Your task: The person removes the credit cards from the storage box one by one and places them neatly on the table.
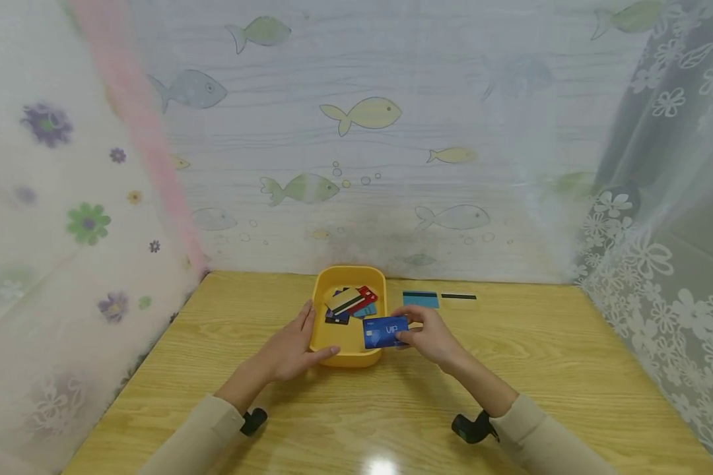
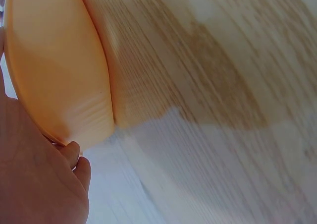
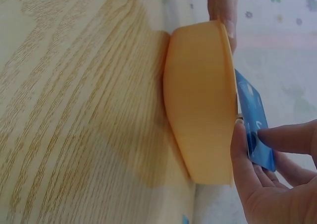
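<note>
A blue card marked "VIP" (image 1: 380,332) is pinched between the thumb and fingers of my right hand (image 1: 430,335), above the near right part of a yellow plastic tub (image 1: 346,344). My left hand (image 1: 286,351) holds the tub at its near left corner, thumb over the rim. Inside the tub lies a loose pile of cards: a gold one with a dark stripe (image 1: 346,301), a red one (image 1: 369,296), a light blue one (image 1: 365,310) and dark ones partly covered. In the right wrist view the blue card (image 3: 255,120) is tilted beside the rim.
Right of the tub, a light blue card with a dark stripe (image 1: 420,301) lies on the wooden table (image 1: 511,369). Beside it is a thin black strip (image 1: 459,297); whether it belongs to a pale card I cannot tell. A fish-patterned curtain (image 1: 356,165) hangs behind.
</note>
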Tool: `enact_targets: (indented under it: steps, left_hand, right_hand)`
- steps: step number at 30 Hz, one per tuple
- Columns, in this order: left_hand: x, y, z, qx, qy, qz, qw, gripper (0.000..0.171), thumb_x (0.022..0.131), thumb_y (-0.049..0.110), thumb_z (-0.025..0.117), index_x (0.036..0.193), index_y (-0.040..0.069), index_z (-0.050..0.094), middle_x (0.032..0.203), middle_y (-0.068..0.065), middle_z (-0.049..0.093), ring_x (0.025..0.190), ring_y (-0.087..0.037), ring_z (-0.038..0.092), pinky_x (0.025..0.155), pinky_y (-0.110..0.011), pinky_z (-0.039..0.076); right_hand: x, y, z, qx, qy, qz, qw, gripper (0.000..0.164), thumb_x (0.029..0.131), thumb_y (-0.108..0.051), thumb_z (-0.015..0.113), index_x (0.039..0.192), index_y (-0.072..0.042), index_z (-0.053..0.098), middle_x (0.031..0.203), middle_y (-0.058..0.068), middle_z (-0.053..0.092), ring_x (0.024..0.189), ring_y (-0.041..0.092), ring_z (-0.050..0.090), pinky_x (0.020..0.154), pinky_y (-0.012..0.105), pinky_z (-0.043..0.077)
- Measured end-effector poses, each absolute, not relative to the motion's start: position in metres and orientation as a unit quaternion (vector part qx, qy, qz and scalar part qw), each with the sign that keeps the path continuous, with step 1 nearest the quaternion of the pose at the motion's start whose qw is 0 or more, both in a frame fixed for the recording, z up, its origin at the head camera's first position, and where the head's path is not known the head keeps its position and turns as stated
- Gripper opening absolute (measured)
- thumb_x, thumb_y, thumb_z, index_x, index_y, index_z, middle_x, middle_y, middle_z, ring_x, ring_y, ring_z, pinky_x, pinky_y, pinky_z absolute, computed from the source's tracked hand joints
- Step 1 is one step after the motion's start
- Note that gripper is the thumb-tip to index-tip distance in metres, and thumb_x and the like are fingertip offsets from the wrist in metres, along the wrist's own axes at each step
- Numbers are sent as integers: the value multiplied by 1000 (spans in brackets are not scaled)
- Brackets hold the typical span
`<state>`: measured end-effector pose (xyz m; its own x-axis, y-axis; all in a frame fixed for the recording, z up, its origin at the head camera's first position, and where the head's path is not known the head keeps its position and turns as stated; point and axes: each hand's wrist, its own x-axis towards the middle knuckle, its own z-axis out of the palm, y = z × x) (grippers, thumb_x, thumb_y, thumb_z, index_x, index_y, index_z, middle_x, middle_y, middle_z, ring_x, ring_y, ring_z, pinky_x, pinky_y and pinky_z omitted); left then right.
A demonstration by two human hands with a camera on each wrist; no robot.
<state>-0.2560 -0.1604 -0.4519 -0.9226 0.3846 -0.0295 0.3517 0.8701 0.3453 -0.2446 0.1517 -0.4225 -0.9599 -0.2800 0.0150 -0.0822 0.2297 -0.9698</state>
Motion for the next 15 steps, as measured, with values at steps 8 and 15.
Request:
enact_targets:
  steps: [8,15]
  left_hand:
    - [-256,-161,-453,191,965,175,48,112,94,78,45,163,-1,7,172,-15,0,155,-37,20,122,-51,27]
    - [-256,-161,-451,191,965,171,49,114,93,82,41,163,-1,7,172,-14,0,154,-36,21,121,-51,28]
  right_hand:
    - [-244,158,-418,-102,786,-606,70,36,95,8,63,131,6,61,118,27,58,99,36,73,85,55,59]
    - [-244,174,-412,-99,801,-588,57,36,96,5,64,132,5,61,123,27,57,99,33,73,85,51,60]
